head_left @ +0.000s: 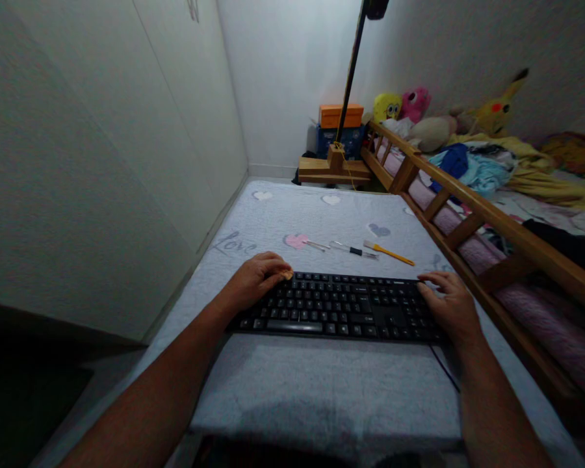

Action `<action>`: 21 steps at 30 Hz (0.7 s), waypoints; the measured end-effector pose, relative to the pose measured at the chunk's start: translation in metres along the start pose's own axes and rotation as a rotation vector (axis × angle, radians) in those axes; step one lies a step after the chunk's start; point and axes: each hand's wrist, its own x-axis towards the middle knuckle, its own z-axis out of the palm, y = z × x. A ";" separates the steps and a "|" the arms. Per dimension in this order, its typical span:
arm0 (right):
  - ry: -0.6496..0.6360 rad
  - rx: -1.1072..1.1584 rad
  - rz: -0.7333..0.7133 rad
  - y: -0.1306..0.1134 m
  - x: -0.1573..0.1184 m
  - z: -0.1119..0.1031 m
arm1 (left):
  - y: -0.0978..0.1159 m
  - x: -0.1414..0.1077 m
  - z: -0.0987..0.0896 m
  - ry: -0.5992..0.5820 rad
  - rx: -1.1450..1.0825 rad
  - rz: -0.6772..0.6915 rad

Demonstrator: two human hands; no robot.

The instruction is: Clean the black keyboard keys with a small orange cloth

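Observation:
A black keyboard [341, 305] lies flat on the bed cover, its long side across my view. My left hand [258, 276] is closed over its upper left part, pinching a small tan piece of cloth or sponge [286, 275] against the keys. My right hand [448, 299] grips the keyboard's right end, thumb on top and fingers at the far corner. Beyond the keyboard lie thin cotton swabs [316, 245], a wire tool with a black grip [355, 251] and a brush with a yellow handle [390, 252].
The surface carries a pale grey cover [297, 377] with hearts. Along the right runs a wooden bed rail [468, 201], with clothes and plush toys behind it. A pale cabinet [102, 162] flanks the left. A wooden stand [334, 170] with a pole stands at the far end.

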 end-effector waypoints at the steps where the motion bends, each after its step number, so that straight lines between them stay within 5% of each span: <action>1: -0.006 0.003 0.002 0.000 0.000 0.000 | -0.001 0.000 0.000 -0.016 0.043 0.006; 16: -0.011 0.011 0.031 -0.006 -0.001 -0.001 | -0.018 -0.007 -0.012 0.142 0.342 0.032; 21: -0.010 0.010 0.042 -0.006 0.000 -0.001 | -0.022 -0.009 -0.014 0.185 0.291 0.053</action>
